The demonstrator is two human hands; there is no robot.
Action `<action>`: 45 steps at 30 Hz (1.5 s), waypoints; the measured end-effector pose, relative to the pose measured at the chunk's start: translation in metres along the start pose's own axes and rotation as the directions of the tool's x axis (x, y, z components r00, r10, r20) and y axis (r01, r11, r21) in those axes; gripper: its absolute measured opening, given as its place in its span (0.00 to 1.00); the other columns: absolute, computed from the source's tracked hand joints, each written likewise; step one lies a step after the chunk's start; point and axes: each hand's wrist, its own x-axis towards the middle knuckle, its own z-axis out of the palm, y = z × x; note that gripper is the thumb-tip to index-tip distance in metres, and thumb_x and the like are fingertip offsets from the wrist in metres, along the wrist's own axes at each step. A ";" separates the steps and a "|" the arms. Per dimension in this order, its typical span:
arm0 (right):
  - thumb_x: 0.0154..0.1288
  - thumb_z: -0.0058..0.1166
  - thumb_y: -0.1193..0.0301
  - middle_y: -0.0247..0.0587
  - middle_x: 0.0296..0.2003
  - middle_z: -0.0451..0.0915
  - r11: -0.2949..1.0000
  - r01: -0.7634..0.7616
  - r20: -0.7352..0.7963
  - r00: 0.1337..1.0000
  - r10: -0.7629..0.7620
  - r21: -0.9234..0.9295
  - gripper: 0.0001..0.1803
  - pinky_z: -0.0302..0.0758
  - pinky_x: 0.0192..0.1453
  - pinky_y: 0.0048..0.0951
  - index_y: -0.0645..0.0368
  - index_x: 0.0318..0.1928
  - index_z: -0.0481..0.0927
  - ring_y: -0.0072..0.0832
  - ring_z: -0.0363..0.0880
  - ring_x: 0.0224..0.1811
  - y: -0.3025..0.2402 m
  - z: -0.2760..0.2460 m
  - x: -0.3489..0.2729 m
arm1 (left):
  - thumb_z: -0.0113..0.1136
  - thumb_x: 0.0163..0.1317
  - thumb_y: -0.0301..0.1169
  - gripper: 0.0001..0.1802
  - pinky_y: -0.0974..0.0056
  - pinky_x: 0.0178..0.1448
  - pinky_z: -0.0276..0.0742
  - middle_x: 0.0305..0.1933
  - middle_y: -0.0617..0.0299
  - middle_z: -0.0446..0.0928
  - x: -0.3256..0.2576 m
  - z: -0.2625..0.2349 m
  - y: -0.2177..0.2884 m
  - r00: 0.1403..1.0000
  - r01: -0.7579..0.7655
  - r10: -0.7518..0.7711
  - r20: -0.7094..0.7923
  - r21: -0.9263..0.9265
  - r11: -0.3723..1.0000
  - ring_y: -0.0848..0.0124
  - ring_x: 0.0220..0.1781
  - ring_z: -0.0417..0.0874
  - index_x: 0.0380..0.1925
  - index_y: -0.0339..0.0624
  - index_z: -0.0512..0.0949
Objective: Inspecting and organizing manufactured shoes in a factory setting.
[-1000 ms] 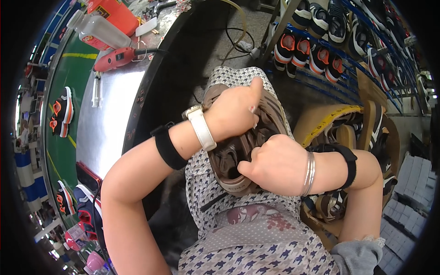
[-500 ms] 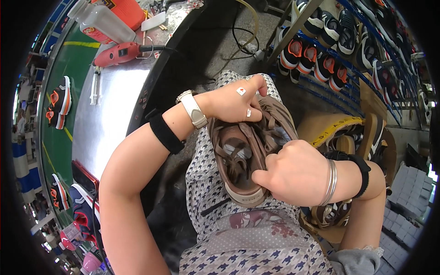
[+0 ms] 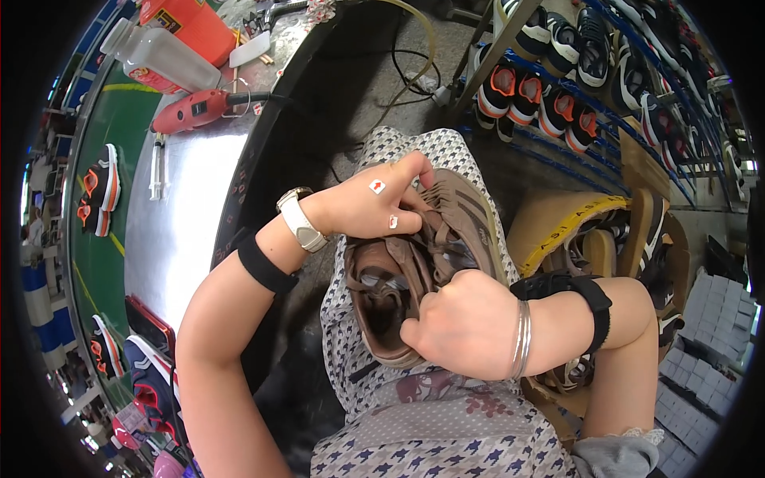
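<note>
A pair of brown lace-up sneakers rests side by side on my lap, toes pointing away. Of the left sneaker [image 3: 374, 260] I see the open collar, the tongue and loose laces inside; its toe is under my left hand. The right sneaker [image 3: 466, 209] shows its laced front and striped side. My left hand [image 3: 374, 197] is closed over the sneakers where they meet near the laces, fingertips partly hidden. Curled at the heel end, my right hand [image 3: 462, 325] grips the sneakers' collars, its thumb by the left one's opening.
On the metal-topped bench at left lie a red rotary tool [image 3: 190, 111], a syringe [image 3: 157, 167] and a clear bottle [image 3: 155, 57]. Several shoes fill a blue rack [image 3: 550, 64] at far right. Beside my right arm stands a cardboard box [image 3: 550, 219] of shoes. Sneakers sit on the green surface [image 3: 131, 139].
Both hands have shifted left together with the sneakers, which are tilted a little differently. More of the right sneaker's laced front now shows. Both hands stay closed on the pair.
</note>
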 end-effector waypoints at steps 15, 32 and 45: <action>0.46 0.60 0.70 0.25 0.11 0.63 0.997 -0.067 -0.532 0.846 0.040 -0.031 0.17 0.59 0.18 0.22 0.54 0.41 0.78 0.20 0.63 0.10 0.017 0.039 -0.062 | 0.60 0.45 0.22 0.05 0.63 0.38 0.73 0.34 0.58 0.76 -0.005 0.046 0.024 0.860 -0.384 0.465 -0.211 0.335 0.861 0.61 0.34 0.76 0.25 0.37 0.77; 0.50 0.58 0.69 0.46 0.40 0.75 0.806 -0.483 -0.681 0.463 0.567 0.343 0.17 0.68 0.51 0.32 0.58 0.43 0.75 0.42 0.71 0.47 0.057 0.077 -0.080 | 0.56 0.55 0.38 0.11 0.65 0.45 0.71 0.47 0.67 0.77 -0.019 0.079 0.056 0.966 -0.258 0.207 0.157 0.657 0.708 0.68 0.44 0.77 0.35 0.45 0.78; 0.56 0.48 0.72 0.55 0.53 0.69 0.793 -0.387 -0.384 0.719 0.579 0.472 0.24 0.68 0.58 0.36 0.62 0.55 0.67 0.47 0.70 0.54 0.081 0.089 -0.106 | 0.58 0.51 0.41 0.14 0.67 0.40 0.68 0.45 0.67 0.70 0.000 0.089 0.062 0.968 -0.232 0.213 0.131 0.789 0.569 0.73 0.41 0.72 0.36 0.48 0.77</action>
